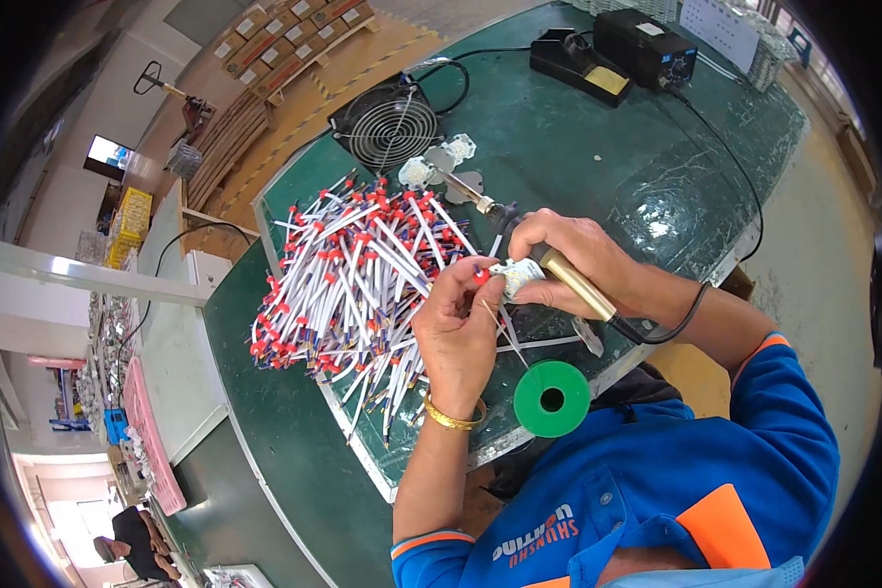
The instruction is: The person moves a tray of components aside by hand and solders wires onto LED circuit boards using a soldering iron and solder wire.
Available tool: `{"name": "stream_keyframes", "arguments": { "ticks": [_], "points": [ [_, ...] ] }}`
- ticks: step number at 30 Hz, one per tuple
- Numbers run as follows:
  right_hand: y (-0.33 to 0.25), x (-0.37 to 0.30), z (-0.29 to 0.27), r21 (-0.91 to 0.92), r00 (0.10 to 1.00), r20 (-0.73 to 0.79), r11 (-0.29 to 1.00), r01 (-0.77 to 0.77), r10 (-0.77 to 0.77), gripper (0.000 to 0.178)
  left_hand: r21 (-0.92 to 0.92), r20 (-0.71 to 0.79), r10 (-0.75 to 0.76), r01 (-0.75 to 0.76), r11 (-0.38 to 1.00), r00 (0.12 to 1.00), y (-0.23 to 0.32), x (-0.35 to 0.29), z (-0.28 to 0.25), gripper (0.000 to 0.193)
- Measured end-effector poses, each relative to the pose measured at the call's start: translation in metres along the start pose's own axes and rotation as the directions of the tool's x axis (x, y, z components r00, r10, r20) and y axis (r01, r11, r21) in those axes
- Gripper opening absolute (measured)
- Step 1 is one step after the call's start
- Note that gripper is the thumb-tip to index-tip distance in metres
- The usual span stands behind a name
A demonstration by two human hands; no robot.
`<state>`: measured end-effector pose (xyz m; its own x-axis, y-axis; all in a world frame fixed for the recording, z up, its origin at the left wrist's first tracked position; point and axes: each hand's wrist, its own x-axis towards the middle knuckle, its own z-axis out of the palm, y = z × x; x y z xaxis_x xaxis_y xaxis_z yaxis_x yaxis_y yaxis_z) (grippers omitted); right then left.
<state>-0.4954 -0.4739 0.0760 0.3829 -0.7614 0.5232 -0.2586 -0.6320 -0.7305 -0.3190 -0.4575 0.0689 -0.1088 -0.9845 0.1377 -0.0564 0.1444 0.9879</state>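
My right hand (590, 257) is closed around a soldering iron (576, 281) with a gold-coloured handle; its metal tip points up and left, away from the work. The fingers of that hand also pinch a small white circuit board (521, 278). My left hand (458, 338), with a gold bracelet at the wrist, meets it at the board's left edge. Between its fingertips is a red-ended wire (481, 276), partly hidden. A thin solder strand runs from near these fingers toward a green solder spool (527, 416) at the table's near edge.
Left of my hands lies a big heap of white wires (358, 269) with red ends. Beyond it are a round-grilled fan (392, 132) and several small boards (416, 173). A soldering station (645, 49) and iron stand (580, 69) occupy the far side. The iron's cable (745, 162) loops rightward.
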Motion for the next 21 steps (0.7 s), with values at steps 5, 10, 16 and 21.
{"name": "stream_keyframes", "arguments": {
  "ticks": [5,10,16,21],
  "points": [
    [-0.009,0.003,0.015,-0.032,0.989,-0.147,0.999,-0.039,0.034,0.033,-0.264,-0.014,-0.020,0.016,0.964,1.000,-0.004,-0.002,-0.007,0.017],
    [-0.005,0.009,0.012,-0.015,0.949,-0.313,0.999,-0.051,0.044,0.028,-0.351,0.091,-0.150,0.173,0.920,0.984,-0.006,-0.005,-0.012,0.022],
    [0.002,0.015,0.010,-0.125,0.956,-0.247,0.984,0.130,-0.157,0.029,-0.258,0.111,-0.205,0.227,0.939,0.972,-0.009,-0.008,-0.013,0.025],
    [0.005,0.014,0.008,-0.142,0.939,-0.189,0.954,0.262,-0.286,0.028,-0.203,0.111,-0.239,0.257,0.945,0.965,-0.010,-0.008,-0.015,0.032]
  ]
}}
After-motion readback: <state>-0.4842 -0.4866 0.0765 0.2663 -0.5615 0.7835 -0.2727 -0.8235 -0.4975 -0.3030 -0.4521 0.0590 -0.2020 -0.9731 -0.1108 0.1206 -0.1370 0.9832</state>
